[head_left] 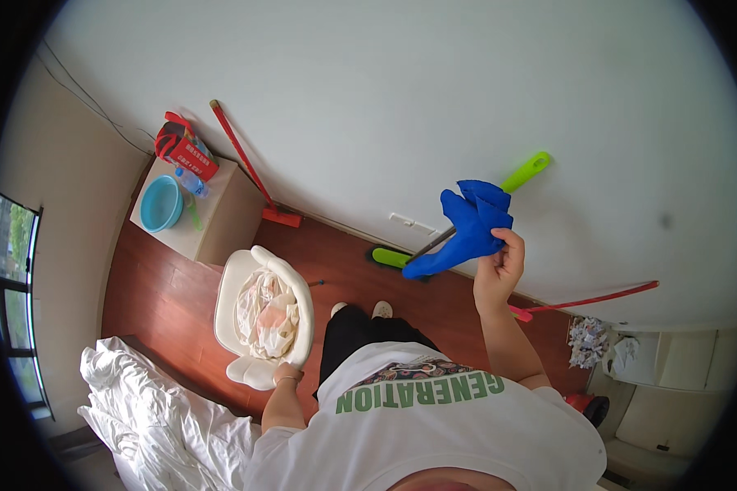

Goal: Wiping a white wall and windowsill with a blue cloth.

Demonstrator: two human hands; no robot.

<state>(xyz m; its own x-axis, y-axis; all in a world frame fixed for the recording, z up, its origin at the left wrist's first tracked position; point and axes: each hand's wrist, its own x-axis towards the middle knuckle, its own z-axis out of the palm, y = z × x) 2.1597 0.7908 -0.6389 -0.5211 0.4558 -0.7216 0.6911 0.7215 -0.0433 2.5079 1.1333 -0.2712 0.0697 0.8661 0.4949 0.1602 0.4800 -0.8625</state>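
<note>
My right hand (501, 266) is raised near the wall, its thumb and fingers pinching a bunched blue cloth (467, 225). Part of the cloth hangs down to the left. Behind it a long-handled cleaning tool leans on the wall, with a bright green grip (527, 170) and a green head (391, 258) low down. The cloth covers much of its shaft; whether they touch I cannot tell. My left hand (287, 372) is closed at the edge of a white chair (231, 299), fingers partly hidden. A crumpled, pale plastic bag (268, 315) lies on the chair's seat.
At the far left a cabinet (221, 217) bears a light blue basin (161, 204), a bottle (191, 182) and a red bag (190, 155). Red-handled tools (241, 151) lean at both sides. White bedding (151, 417) lies left; a mop head (588, 341) stands right.
</note>
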